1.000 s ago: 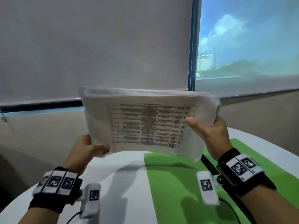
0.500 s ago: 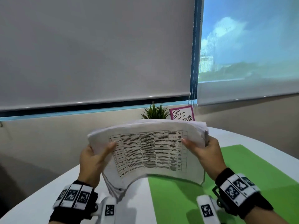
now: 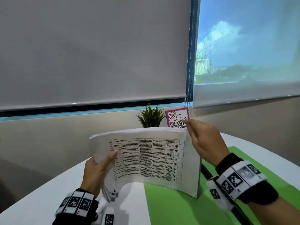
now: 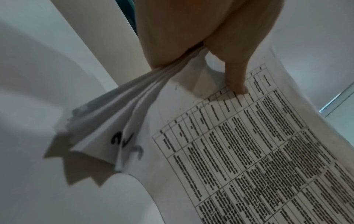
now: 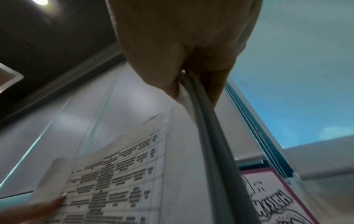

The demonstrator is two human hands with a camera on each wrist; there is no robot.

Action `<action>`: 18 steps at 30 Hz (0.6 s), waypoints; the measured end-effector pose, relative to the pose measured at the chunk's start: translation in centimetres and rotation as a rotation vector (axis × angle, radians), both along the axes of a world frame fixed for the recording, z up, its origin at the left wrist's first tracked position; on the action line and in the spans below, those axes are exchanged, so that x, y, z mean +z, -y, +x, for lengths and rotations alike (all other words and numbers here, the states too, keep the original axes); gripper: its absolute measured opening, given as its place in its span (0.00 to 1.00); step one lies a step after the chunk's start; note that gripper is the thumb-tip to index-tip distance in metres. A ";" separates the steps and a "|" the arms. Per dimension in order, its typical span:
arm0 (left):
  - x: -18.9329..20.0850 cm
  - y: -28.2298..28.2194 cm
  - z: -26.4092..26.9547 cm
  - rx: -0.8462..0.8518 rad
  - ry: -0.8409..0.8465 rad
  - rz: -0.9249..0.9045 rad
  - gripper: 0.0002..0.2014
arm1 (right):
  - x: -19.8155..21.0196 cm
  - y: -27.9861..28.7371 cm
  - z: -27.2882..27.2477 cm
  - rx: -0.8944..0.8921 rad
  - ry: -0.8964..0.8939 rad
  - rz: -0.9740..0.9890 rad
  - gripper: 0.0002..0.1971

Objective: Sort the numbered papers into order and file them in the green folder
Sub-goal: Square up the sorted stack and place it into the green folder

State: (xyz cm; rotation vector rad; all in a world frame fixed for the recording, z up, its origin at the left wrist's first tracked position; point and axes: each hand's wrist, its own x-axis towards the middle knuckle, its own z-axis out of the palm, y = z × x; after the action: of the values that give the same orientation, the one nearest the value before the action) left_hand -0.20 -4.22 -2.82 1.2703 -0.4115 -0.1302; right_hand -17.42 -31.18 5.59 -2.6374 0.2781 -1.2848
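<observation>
Paper stack (image 3: 146, 159), one; two hands gripping.

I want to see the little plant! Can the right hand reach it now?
Probably not straight away. The right hand is pinching the top corner of the papers, and that upright stack stands between it and the plant. It would likely have to let go and reach over.

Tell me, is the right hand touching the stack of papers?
Touching. The right wrist view shows the right hand pinching the stack of papers at its edge between thumb and fingers; the head view agrees.
</observation>
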 end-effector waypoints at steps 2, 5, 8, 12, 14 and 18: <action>-0.2 0.0 0.3 0.019 -0.018 -0.006 0.15 | 0.4 0.2 -0.1 -0.014 -0.120 -0.084 0.16; -0.3 0.0 0.4 0.016 -0.008 -0.003 0.14 | -0.2 0.7 -0.8 -0.034 -0.225 -0.431 0.23; -0.3 0.1 0.2 0.005 0.008 -0.019 0.15 | -0.2 2.0 -1.2 0.025 -0.363 -0.537 0.23; -0.5 0.7 0.0 0.030 0.018 -0.047 0.21 | 2.6 1.2 -0.7 0.042 -0.416 -0.576 0.24; -0.6 1.1 -0.1 0.057 0.007 -0.031 0.20 | 3.9 -0.1 0.6 0.049 -0.546 -0.515 0.26; -0.6 1.7 -0.2 0.047 -0.037 0.000 0.17 | 3.9 -3.2 4.5 0.022 -0.669 -0.524 0.34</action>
State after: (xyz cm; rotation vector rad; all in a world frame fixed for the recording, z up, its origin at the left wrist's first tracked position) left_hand -0.37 -5.91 -3.39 1.2749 -0.3492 -0.1138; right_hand -12.91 -27.96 9.53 -3.4400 -0.0094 -0.4544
